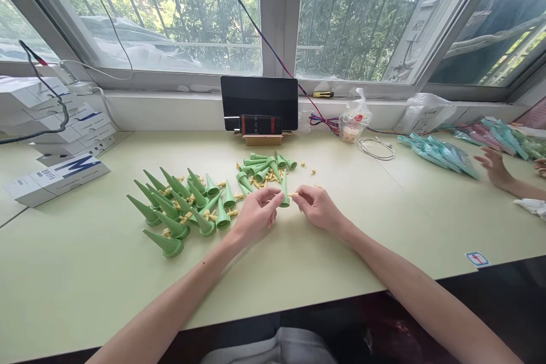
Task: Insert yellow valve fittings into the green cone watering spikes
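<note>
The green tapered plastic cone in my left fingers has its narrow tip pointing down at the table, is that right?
Not quite: in the head view, the green tapered plastic cone in your left fingers has its narrow tip pointing up, not down.

Bare to the fingertips, a person's left hand (260,210) and right hand (319,207) extend from slim forearms above the pale green table (273,276). A small dark spot (203,262) marks the left forearm (183,290); creased, light grey clothing (268,350) shows below the table's near edge.
</note>
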Action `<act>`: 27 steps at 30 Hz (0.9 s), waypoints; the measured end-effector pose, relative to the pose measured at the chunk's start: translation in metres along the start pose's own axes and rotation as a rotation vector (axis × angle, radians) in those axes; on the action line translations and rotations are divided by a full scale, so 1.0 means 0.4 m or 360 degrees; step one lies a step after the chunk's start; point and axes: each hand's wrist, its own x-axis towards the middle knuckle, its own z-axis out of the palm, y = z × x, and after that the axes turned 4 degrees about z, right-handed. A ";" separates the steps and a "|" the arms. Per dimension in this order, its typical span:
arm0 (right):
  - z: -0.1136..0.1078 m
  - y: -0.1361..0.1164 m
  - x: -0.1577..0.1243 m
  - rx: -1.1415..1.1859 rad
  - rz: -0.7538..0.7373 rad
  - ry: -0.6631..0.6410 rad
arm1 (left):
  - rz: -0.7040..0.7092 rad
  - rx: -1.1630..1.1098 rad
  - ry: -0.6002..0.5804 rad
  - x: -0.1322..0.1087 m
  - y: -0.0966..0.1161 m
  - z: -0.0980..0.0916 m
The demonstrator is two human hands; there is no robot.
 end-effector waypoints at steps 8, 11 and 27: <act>-0.002 -0.015 0.000 0.0381 0.0272 -0.0149 | 0.0123 0.0096 0.0003 0.002 -0.016 -0.008; -0.003 -0.018 0.002 0.0601 0.0355 -0.0202 | 0.0149 0.0084 0.0012 0.002 -0.021 -0.008; 0.000 -0.022 0.008 0.1091 0.0563 -0.0306 | 0.0186 0.0076 0.0065 0.001 -0.015 -0.002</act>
